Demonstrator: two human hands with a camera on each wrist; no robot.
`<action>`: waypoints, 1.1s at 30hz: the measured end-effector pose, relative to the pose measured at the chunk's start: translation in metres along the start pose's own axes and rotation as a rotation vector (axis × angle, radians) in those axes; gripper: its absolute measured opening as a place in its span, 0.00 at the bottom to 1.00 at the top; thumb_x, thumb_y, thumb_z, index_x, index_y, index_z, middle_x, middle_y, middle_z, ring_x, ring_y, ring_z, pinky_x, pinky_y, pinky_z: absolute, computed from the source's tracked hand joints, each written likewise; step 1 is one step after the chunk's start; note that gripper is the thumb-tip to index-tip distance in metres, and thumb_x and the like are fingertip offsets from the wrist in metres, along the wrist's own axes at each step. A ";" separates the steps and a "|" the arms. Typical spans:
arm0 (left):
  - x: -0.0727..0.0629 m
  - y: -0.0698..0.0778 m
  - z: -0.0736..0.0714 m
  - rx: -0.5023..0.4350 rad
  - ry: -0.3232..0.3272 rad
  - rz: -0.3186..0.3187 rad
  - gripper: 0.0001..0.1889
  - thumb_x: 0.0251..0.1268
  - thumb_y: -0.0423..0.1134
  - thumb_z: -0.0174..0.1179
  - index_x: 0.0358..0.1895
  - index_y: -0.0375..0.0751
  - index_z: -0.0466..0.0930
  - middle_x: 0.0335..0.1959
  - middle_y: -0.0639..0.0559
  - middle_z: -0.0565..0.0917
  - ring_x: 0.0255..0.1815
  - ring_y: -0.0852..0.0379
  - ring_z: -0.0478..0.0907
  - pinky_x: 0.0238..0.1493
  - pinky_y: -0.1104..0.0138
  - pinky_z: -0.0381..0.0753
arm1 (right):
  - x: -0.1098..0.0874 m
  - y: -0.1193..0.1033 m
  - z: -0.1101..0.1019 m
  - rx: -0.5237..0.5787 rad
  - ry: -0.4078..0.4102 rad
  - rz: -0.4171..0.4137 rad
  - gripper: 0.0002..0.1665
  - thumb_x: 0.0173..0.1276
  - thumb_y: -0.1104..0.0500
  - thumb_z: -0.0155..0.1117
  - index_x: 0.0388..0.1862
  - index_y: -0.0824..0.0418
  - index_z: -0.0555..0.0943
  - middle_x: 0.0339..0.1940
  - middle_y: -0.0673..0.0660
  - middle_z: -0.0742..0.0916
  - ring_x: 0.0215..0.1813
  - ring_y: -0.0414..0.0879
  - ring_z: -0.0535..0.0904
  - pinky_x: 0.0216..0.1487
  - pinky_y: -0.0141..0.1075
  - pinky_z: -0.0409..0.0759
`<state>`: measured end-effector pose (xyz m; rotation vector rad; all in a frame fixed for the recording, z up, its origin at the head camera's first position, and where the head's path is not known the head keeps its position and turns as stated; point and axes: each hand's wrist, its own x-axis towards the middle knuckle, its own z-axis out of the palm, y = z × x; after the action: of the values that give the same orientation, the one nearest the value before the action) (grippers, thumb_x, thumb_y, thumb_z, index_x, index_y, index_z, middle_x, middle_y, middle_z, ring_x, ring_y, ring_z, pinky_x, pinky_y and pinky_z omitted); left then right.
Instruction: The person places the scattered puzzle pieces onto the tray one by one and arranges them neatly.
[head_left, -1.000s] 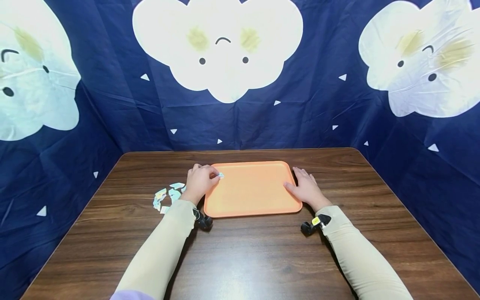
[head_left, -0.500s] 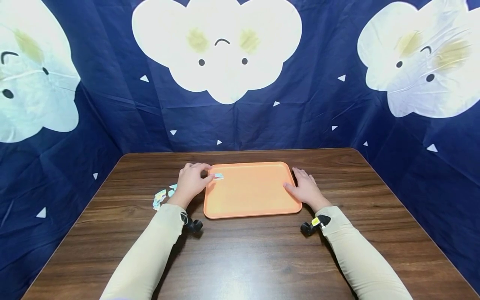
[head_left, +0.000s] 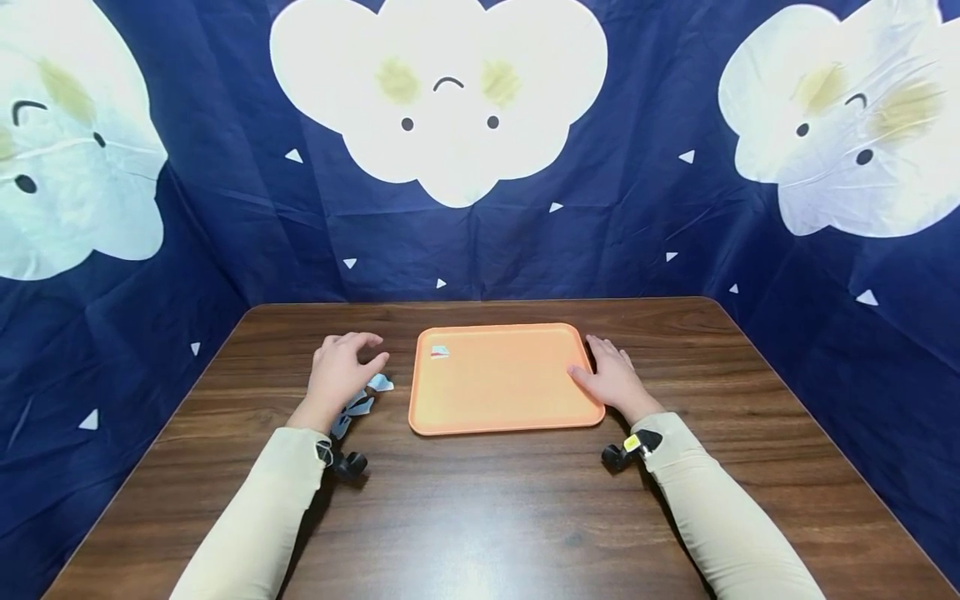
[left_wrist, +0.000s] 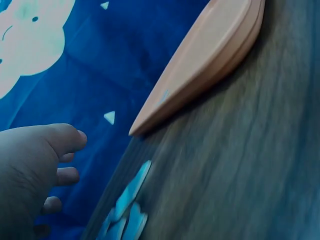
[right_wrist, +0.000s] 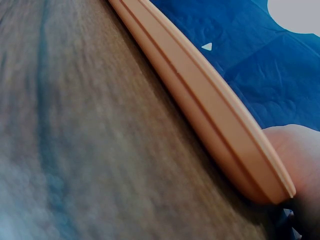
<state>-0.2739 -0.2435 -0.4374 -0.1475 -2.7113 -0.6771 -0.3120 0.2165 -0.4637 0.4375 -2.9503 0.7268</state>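
head view: left hand [head_left: 340, 372], grip parted and empty, near blue pieces [head_left: 360, 407]; right hand [head_left: 613, 378], grip splayed, touches the tray [head_left: 502, 382] at three o'clock.

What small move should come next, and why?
Probably the left hand should pinch the nearby flat, pale blue, irregular piece: that hand hovers empty, and only one small blue, white and red piece lies on the orange rectangular plastic tray.
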 end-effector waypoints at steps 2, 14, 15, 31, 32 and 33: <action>-0.003 -0.005 -0.002 -0.004 -0.004 -0.015 0.19 0.68 0.49 0.64 0.56 0.43 0.82 0.56 0.42 0.84 0.60 0.34 0.69 0.62 0.36 0.59 | 0.000 0.000 0.000 0.000 0.008 0.000 0.47 0.73 0.45 0.59 0.76 0.76 0.58 0.75 0.74 0.66 0.78 0.70 0.55 0.75 0.65 0.48; -0.017 -0.045 -0.013 -0.002 0.041 -0.030 0.17 0.69 0.46 0.63 0.56 0.41 0.82 0.56 0.39 0.83 0.61 0.30 0.68 0.59 0.35 0.59 | 0.003 0.000 0.005 -0.010 -0.016 0.009 0.47 0.74 0.44 0.57 0.78 0.74 0.57 0.77 0.73 0.65 0.79 0.69 0.54 0.75 0.65 0.47; -0.019 -0.049 -0.014 -0.002 0.038 -0.033 0.17 0.70 0.46 0.62 0.55 0.41 0.82 0.56 0.39 0.83 0.60 0.30 0.68 0.58 0.35 0.59 | 0.002 0.000 0.005 -0.009 -0.018 0.009 0.47 0.74 0.44 0.57 0.78 0.74 0.57 0.77 0.73 0.65 0.79 0.69 0.54 0.75 0.65 0.47; -0.043 -0.077 -0.023 0.052 -0.017 -0.112 0.26 0.69 0.56 0.60 0.59 0.38 0.80 0.61 0.32 0.78 0.61 0.27 0.67 0.56 0.34 0.61 | 0.002 0.003 0.002 -0.001 -0.010 0.007 0.48 0.73 0.44 0.57 0.77 0.74 0.57 0.76 0.73 0.65 0.79 0.70 0.54 0.75 0.65 0.46; -0.044 -0.079 -0.023 0.062 -0.016 -0.107 0.27 0.69 0.57 0.60 0.59 0.38 0.80 0.61 0.32 0.77 0.61 0.27 0.67 0.56 0.34 0.61 | 0.002 0.003 0.002 0.002 -0.007 0.008 0.47 0.73 0.44 0.57 0.77 0.74 0.57 0.76 0.73 0.65 0.78 0.70 0.54 0.75 0.65 0.46; -0.045 -0.080 -0.023 0.071 -0.016 -0.101 0.27 0.68 0.58 0.60 0.58 0.38 0.80 0.61 0.32 0.77 0.60 0.28 0.67 0.56 0.33 0.61 | 0.002 0.004 0.001 0.002 -0.007 0.008 0.48 0.73 0.44 0.57 0.77 0.74 0.57 0.76 0.73 0.65 0.79 0.70 0.54 0.75 0.65 0.46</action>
<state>-0.2396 -0.3253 -0.4692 0.0021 -2.7688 -0.6098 -0.3150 0.2187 -0.4665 0.4292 -2.9597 0.7301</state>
